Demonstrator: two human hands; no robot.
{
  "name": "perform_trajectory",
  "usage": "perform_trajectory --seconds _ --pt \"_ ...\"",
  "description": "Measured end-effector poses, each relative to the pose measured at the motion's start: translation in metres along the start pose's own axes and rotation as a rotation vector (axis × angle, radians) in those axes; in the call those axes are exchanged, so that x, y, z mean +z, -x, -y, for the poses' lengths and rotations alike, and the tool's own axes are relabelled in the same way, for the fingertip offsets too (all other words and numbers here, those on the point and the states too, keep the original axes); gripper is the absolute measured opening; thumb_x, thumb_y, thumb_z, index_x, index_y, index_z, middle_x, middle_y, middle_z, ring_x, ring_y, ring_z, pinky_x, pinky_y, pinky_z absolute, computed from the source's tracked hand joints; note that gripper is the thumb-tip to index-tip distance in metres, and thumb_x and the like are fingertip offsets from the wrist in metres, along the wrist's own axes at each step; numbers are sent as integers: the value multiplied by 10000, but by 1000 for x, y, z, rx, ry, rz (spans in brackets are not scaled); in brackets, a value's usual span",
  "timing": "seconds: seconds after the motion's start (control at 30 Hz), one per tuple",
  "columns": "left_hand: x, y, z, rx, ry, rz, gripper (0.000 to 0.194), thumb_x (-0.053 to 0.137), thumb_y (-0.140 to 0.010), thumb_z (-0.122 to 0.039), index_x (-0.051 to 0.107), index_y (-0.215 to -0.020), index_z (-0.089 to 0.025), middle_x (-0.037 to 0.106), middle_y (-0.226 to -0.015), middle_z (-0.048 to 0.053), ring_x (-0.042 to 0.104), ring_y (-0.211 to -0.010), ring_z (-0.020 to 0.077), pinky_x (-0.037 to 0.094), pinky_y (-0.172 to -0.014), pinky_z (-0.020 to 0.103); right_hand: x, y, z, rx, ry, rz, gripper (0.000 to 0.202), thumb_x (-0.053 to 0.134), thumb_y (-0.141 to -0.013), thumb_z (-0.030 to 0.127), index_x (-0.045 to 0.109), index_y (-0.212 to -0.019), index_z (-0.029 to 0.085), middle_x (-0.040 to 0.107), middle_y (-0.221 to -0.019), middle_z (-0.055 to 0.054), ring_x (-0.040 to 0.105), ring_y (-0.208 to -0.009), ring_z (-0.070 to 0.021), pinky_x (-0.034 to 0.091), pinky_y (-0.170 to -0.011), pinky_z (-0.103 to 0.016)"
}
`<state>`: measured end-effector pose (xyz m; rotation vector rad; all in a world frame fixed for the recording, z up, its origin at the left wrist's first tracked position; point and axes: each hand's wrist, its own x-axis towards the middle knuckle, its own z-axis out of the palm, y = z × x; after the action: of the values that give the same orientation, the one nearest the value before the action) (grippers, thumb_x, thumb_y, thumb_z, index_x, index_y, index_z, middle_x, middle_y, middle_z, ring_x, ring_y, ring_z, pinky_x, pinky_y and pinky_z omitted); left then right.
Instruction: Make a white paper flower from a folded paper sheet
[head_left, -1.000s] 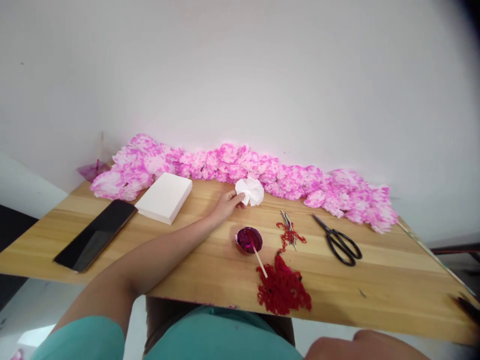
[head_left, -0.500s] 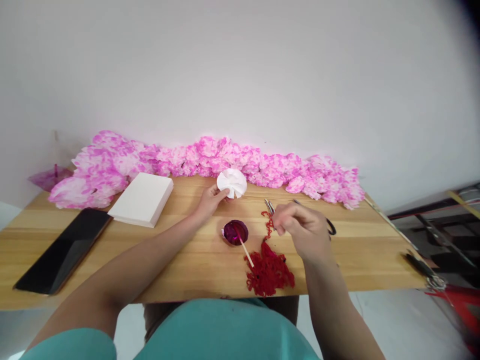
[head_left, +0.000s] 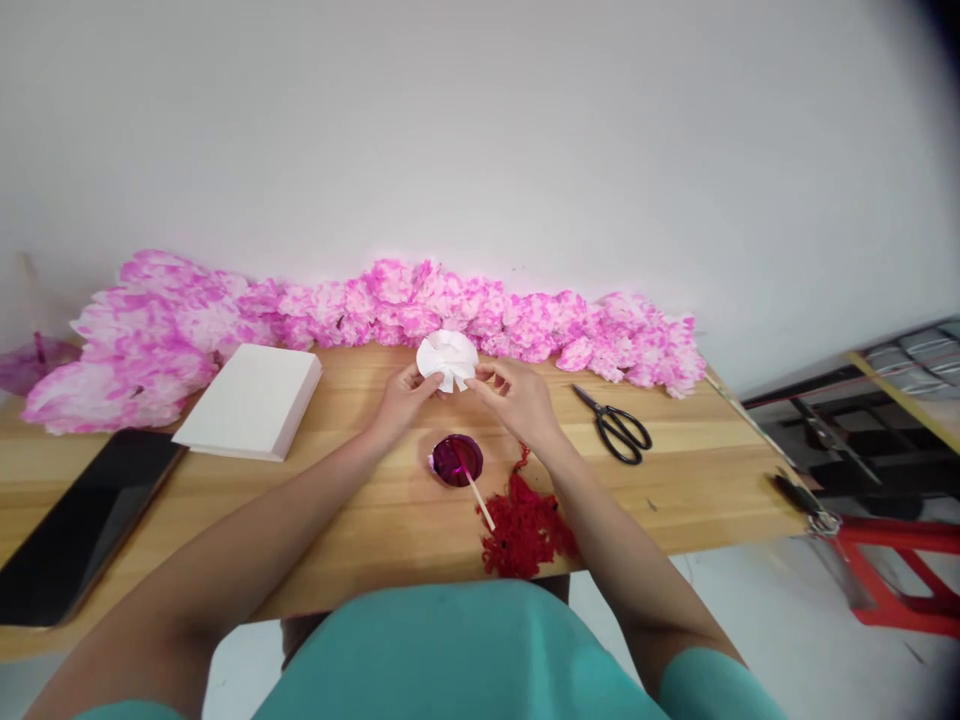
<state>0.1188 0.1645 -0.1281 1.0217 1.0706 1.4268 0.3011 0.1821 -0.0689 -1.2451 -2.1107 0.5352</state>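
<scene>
Both my hands are at a round white paper flower with pleated layers, held above the table. My left hand pinches its lower left side between thumb and fingers. On the other side, my right hand has thumb and fingertips closed on the lower right edge. Below the hands stands a small cup of dark magenta liquid with a thin wooden stick leaning out of it. A tangle of red yarn lies beside the cup, partly hidden by my right forearm.
Black-handled scissors lie to the right. On the left are a white paper stack and a black phone-like slab. Pink-and-white paper flowers line the wall side of the wooden table. A red stool stands at right.
My right hand has moved left from beside the scissors to the paper flower and taken its edge. The scissors are now uncovered. The view has shifted slightly right.
</scene>
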Motion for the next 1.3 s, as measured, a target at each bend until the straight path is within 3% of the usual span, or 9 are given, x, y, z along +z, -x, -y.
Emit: perform_trajectory --seconds 0.23,0.37,0.53,0.63,0.77,0.97,1.1,1.3 --pt "2 2 0 39 -74 9 347 689 -771 -388 580 -992 -143 693 -889 55 626 -718 149 493 -648 254 10 -3 0 8 -23 -43 190 551 -890 313 714 -868 219 703 -816 -25 584 -723 -163 403 -664 -286" --pt "2 6 2 156 -211 -45 469 666 -827 -355 463 -1212 -180 665 -1042 73 647 -878 173 496 -747 269 17 -1 -7 18 -41 -51 200 555 -884 337 705 -824 219 679 -769 -19 574 -709 -162 394 -663 -285" --pt "3 15 -4 254 -442 12 546 608 -885 -328 395 -1376 -222 614 -1239 96 617 -1064 208 475 -879 297 22 2 -11 1 -48 -62 217 565 -872 369 688 -781 216 650 -733 -18 556 -675 -158 394 -646 -288" --pt "3 17 -6 287 -602 25 491 590 -893 -319 451 -1356 -235 645 -1190 79 635 -1012 212 476 -876 310 23 4 -12 7 -54 -63 209 570 -864 376 668 -769 218 649 -738 -16 551 -662 -149 400 -648 -280" --pt "1 17 -3 317 -749 25 373 559 -894 -293 529 -1260 -227 692 -962 36 651 -828 186 483 -771 296 24 6 -13 -23 -39 -80 182 600 -852 343 629 -735 206 612 -703 -5 535 -643 -139 386 -627 -269" --pt "0 17 -2 327 -889 39 167 503 -901 -262 619 -1010 -210 631 -713 -15 561 -614 138 399 -605 251 25 7 -13 -47 -41 -91 223 637 -853 350 567 -699 205 587 -689 9 516 -632 -128 371 -613 -260" --pt "0 18 -4 349 -854 75 172 492 -916 -266 614 -1015 -197 653 -763 2 578 -656 147 413 -634 260 24 7 -12 -61 -23 -89 276 619 -874 375 539 -676 201 575 -675 8 501 -628 -126 351 -607 -261" --pt "1 16 -10 527 -757 138 132 524 -933 -272 617 -934 -178 646 -921 50 595 -863 182 445 -786 299 24 8 -12 -109 75 -71 317 608 -890 388 513 -654 199 563 -668 2 482 -639 -132 325 -607 -266"
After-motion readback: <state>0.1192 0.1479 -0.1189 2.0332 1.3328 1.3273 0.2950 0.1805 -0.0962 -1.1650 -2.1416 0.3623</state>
